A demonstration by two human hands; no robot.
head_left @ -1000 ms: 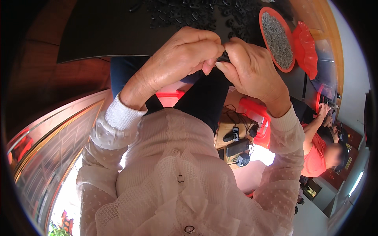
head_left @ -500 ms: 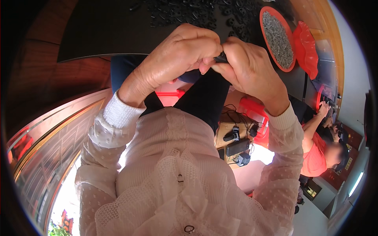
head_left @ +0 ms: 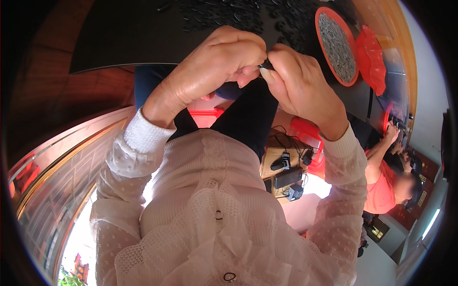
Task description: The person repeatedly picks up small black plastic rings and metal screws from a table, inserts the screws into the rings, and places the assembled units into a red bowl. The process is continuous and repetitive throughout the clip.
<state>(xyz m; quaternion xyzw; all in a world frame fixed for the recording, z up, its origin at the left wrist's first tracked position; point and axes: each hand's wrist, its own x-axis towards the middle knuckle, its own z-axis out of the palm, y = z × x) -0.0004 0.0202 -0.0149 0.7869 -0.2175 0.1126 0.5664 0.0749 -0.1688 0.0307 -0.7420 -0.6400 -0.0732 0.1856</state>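
A small black piece (head_left: pixel 268 64) sits near the front edge of the desk (head_left: pixel 129 43), pinched between the thumb and fingers of the right grip (head_left: pixel 304 83). The left grip (head_left: pixel 214 66) curls right up beside it; its fingertips are partly hidden, so I cannot tell whether they are closed on anything. Loose black parts (head_left: pixel 222 16) spread over the dark, flat desk, and an orange bowl (head_left: pixel 332 12) of grey metal bits (head_left: pixel 338 47) stands at the right beside a red wavy-rimmed dish (head_left: pixel 372 59). Lower down, dark devices (head_left: pixel 287 178) rest on a brown box (head_left: pixel 270 156); far right is a person in a red top (head_left: pixel 379 193). Compared with half a second ago, the right thumb tip has risen and less of the piece shows
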